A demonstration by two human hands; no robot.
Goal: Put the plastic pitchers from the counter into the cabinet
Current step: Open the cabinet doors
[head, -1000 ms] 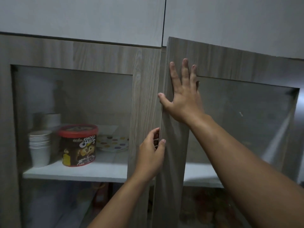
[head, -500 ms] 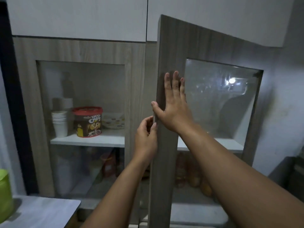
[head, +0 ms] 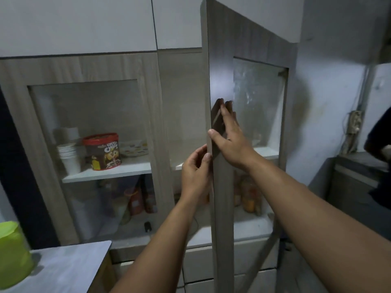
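The wood-grain cabinet's right door, with a glass pane, stands swung well open toward me. My left hand curls around the door's free edge at mid height. My right hand lies on the door's outer face just above, fingers flat and thumb hooked over the edge. A lime-green plastic pitcher stands on the grey counter at the lower left, partly cut off by the frame. The cabinet's left door is shut.
Behind the left glass, a white shelf holds stacked paper cups, a red-lidded Choco Chips tub and patterned plates. Jars and bottles crowd the lower shelf. White drawers sit below. Another person's dark sleeve shows at the far right.
The right door has swung much further open toward me, both hands staying on its edge. My view has pulled back and down, bringing the counter and green pitcher into sight.
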